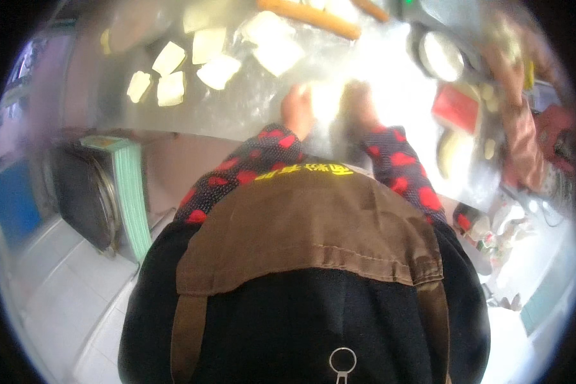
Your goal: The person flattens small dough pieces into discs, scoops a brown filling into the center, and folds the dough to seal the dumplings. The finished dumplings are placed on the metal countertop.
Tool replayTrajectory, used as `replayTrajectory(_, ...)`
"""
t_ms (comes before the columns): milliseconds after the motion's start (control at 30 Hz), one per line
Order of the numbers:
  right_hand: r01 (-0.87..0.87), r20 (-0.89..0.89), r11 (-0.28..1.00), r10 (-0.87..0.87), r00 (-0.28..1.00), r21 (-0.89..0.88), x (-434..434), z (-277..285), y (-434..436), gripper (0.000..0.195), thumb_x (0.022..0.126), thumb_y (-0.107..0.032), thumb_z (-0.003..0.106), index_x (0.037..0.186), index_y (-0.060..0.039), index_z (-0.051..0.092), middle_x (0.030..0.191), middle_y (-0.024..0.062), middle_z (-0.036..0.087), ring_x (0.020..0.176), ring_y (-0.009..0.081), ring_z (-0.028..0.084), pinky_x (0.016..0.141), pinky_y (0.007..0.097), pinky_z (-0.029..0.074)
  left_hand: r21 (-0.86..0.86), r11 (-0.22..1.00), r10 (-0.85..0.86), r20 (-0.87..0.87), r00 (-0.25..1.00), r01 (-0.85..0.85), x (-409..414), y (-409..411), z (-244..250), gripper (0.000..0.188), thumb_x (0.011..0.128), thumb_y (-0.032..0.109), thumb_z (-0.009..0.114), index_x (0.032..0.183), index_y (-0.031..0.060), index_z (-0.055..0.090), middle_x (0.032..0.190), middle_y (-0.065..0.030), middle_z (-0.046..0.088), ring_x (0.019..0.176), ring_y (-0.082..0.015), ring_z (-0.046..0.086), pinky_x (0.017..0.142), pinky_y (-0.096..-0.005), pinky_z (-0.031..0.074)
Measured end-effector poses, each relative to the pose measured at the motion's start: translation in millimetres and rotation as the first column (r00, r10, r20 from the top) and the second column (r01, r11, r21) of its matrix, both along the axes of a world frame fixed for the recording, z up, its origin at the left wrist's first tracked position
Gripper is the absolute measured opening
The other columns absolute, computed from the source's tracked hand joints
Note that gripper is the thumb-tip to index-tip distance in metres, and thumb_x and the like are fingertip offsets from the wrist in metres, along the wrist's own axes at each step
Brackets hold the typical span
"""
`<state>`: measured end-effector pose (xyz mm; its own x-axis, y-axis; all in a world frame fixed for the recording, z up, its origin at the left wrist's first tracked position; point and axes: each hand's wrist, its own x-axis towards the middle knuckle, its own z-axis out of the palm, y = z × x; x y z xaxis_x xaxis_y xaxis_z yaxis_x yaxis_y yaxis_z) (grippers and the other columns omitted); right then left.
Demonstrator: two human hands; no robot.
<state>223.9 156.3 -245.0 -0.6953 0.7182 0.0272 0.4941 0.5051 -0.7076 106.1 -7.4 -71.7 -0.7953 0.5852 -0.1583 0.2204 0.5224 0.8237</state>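
Note:
My left hand (297,109) and my right hand (362,106) are side by side over the metal worktop (221,113), near its front edge. A strong glare washes out the space between them and part of both hands, so whether they hold anything is hidden. Up and to the left lie several pale, flat, squarish pieces that look like dough (219,72). Larger pale sheets (276,53) overlap just beyond my left hand. Farther back, a wooden rolling pin (312,19) lies at a slant.
A second wooden rod (372,9) is at the far edge. On the right are a round metal bowl (441,55), a red rectangular object (456,108) and a pale rounded lump (453,153). Another person's arm (523,134) reaches in there. A pale green-sided stack (127,187) stands at lower left.

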Motion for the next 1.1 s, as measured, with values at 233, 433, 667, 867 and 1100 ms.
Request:
replayTrajectory(233,-0.326,0.527,0.837,0.054,0.848,0.439,45.7,131.7,17.9,0.033,0.085,-0.028,0.059,0.109,-0.0060,0.059,0.097,0.0156,0.064,0.085,0.0336,0.064,0.074,0.0433,0.052,0.022,0.999,0.040,-0.009,0.999,-0.040,-42.6,-34.1,20.1,0.027,0.092,0.026,0.054,0.096,0.0001,0.061,0.087,-0.0207,0.064,0.082,-0.0382,0.061,0.073,-0.0408,0.047)
replayTrajectory(433,-0.247,0.199,0.937,0.200,0.959,0.248,22.5,138.7,-25.3,0.034,0.089,-0.030,0.053,0.110,-0.0037,0.060,0.097,0.0175,0.065,0.084,0.0324,0.064,0.076,0.0416,0.051,0.005,1.000,-0.009,0.066,0.998,0.009,-37.0,-45.0,-2.4,0.025,0.092,0.023,0.055,0.098,-0.0015,0.060,0.078,-0.0171,0.064,0.068,-0.0256,0.062,0.062,-0.0351,0.048)
replayTrajectory(667,-0.095,-0.005,0.943,0.099,0.995,-0.320,-5.8,66.5,-54.4,0.036,0.093,-0.032,0.048,0.105,0.0002,0.061,0.083,0.0122,0.064,0.076,0.0251,0.062,0.071,0.0391,0.048,0.141,0.980,-0.137,-0.053,0.989,0.143,-27.4,-39.2,3.6,0.031,0.093,0.026,0.054,0.105,-0.0015,0.060,0.071,-0.0106,0.061,0.055,-0.0170,0.061,0.051,-0.0284,0.048)
replayTrajectory(867,0.042,-0.045,0.926,-0.063,0.997,-0.376,41.8,110.7,-31.3,0.033,0.088,-0.023,0.053,0.113,-0.0019,0.056,0.100,0.0175,0.059,0.094,0.0318,0.056,0.084,0.0419,0.044,-0.002,0.903,-0.394,0.394,0.830,0.430,-16.7,2.2,-1.2,0.032,0.095,0.019,0.048,0.117,-0.0043,0.055,0.080,-0.0101,0.061,0.069,-0.0166,0.064,0.052,-0.0285,0.049)
replayTrajectory(1100,-0.105,-0.105,0.992,0.098,0.990,-0.065,5.2,170.5,-34.0,0.045,0.089,-0.024,0.055,0.127,-0.0017,0.048,0.124,0.0228,0.051,0.115,0.0343,0.049,0.099,0.0422,0.038,0.126,0.946,-0.248,-0.313,0.917,0.299,-39.3,22.3,55.6,0.016,0.085,0.005,0.050,0.097,-0.0007,0.060,0.093,-0.0171,0.062,0.085,-0.0285,0.062,0.077,-0.0376,0.048)
